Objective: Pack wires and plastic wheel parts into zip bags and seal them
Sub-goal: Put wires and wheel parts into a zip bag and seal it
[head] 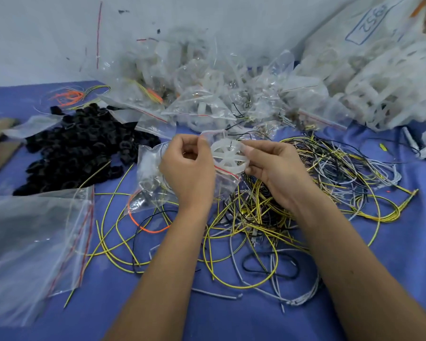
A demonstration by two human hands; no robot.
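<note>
Tablecloth [391, 242], blue, carries everything. Far edge: heap of filled clear bags [207, 94]; white wheels [391, 89] stacked at far right. Pile of black rings [79, 148] to the left, flat empty bags [30, 242] nearer the left edge. Loose wires [268, 217], mostly yellow, some black and grey, sprawl under and right of both forearms.

Left hand [187, 168] curled, pinching one lip of a small zip bag [225, 178] held above the wires. Right hand [278, 173] grips a white wheel [229, 155] between thumb and fingers, wheel at the bag mouth, apparently partly in; how deep, cannot tell.

Step in hand, as judged: seating the wheel. Advice: keep the mouth pulled wide, feed the wheel edge-first, push it below the red zip line [225, 170], keep stray wire out of the track before pressing shut.
</note>
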